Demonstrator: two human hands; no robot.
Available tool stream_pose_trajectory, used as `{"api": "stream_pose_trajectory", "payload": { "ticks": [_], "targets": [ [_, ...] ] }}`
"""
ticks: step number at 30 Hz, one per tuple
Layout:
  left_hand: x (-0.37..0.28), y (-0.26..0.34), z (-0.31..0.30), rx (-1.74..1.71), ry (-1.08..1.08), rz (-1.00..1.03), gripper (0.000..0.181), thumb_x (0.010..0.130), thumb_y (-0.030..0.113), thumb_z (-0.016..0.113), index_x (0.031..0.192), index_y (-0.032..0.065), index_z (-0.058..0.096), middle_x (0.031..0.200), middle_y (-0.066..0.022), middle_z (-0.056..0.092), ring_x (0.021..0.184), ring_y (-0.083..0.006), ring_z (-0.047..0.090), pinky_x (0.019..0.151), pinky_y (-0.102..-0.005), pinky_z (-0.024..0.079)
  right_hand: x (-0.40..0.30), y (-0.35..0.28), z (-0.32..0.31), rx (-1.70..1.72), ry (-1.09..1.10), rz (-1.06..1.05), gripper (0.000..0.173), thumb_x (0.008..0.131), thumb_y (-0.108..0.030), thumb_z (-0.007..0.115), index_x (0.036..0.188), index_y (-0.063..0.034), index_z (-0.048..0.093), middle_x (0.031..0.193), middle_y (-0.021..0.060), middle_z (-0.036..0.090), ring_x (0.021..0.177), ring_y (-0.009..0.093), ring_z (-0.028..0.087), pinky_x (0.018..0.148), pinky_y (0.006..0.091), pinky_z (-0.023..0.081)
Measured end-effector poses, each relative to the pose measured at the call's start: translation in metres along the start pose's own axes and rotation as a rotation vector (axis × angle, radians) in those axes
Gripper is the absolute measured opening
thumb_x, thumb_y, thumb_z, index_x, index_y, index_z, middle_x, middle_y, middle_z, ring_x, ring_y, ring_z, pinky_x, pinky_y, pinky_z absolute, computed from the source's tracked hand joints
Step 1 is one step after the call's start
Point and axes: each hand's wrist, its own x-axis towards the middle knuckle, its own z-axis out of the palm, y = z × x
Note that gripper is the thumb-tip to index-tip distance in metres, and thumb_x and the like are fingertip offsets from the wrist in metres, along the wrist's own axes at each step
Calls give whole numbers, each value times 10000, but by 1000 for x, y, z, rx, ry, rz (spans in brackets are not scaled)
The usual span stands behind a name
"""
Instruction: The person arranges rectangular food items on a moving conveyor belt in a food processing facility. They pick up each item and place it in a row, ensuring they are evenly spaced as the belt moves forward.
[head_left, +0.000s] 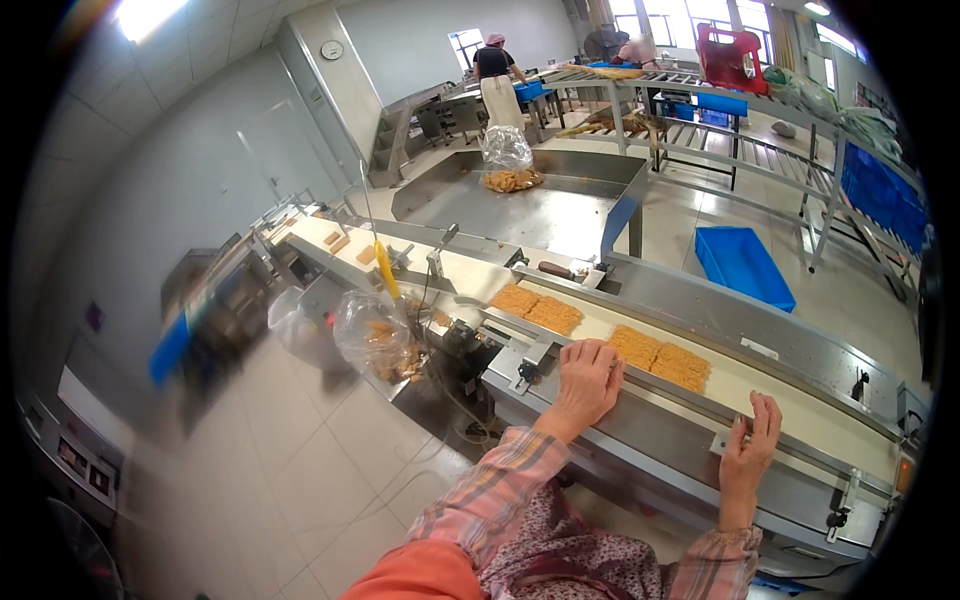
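Two pairs of golden, rough-textured food slabs lie flat on the cream conveyor belt (795, 405) before me. The nearer pair (658, 358) is by my left hand, and the farther pair (536, 308) lies up the belt to the left. My left hand (589, 382) rests its fingers over the metal guide rail (690, 400) on the near side, holding nothing that I can see. Farther right, my right hand (752, 442) is at the same rail with thumb and fingers apart and nothing between them. It is nearest to the bare belt right of the slabs.
Beyond the belt stands a steel tray table (555, 217) with a plastic bag of broken pieces (511, 169). Another bag (379, 337) hangs left, near a yellow-handled tool (386, 270). A blue crate (742, 266) sits on the floor. A person (496, 82) works at the back.
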Motion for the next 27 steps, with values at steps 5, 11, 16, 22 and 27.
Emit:
{"api": "stream_pose_trajectory", "payload": {
  "ticks": [5, 11, 16, 22, 27],
  "targets": [
    [3, 4, -1, -29, -55, 27, 169, 815, 160, 708, 936, 98, 608, 977, -70, 583, 970, -292, 559, 862, -441, 388, -2, 4, 1, -10, 31, -4, 447, 870, 53, 545, 1310, -22, 582, 1311, 181, 525, 1210, 346, 530, 934, 398, 488],
    [-1, 1, -3, -32, -16, -1, 162, 812, 154, 708, 930, 92, 616, 972, -70, 588, 975, -289, 560, 857, -441, 390, 5, -14, 0, -274, 114, -194, 346, 863, -31, 599, 1208, -37, 621, 1213, 158, 562, 1150, 351, 530, 999, 455, 412],
    [-1, 2, -2, -25, 52, -34, 198, 811, 154, 713, 968, 89, 613, 1031, -66, 592, 995, -286, 552, 880, -440, 382, 3, -12, 4, -424, 48, -201, 195, 866, -135, 645, 1048, -66, 636, 1074, 129, 576, 1026, 330, 531, 957, 450, 376],
    [-1, 3, -5, -28, -1, -10, 242, 814, 163, 711, 1017, 99, 595, 1068, -69, 580, 1036, -299, 539, 903, -447, 370, 4, -10, 1, -460, -74, -160, 183, 869, -136, 643, 1038, -69, 630, 1091, 131, 571, 1028, 332, 531, 958, 459, 371],
    [-1, 3, -3, -20, 4, 3, 239, 817, 178, 714, 1013, 111, 597, 1062, -56, 579, 1033, -271, 544, 904, -444, 370, 3, -12, 0, -426, 15, -252, 147, 875, -121, 630, 1011, -66, 630, 1053, 123, 586, 1026, 329, 530, 977, 465, 364]
  ]
}}
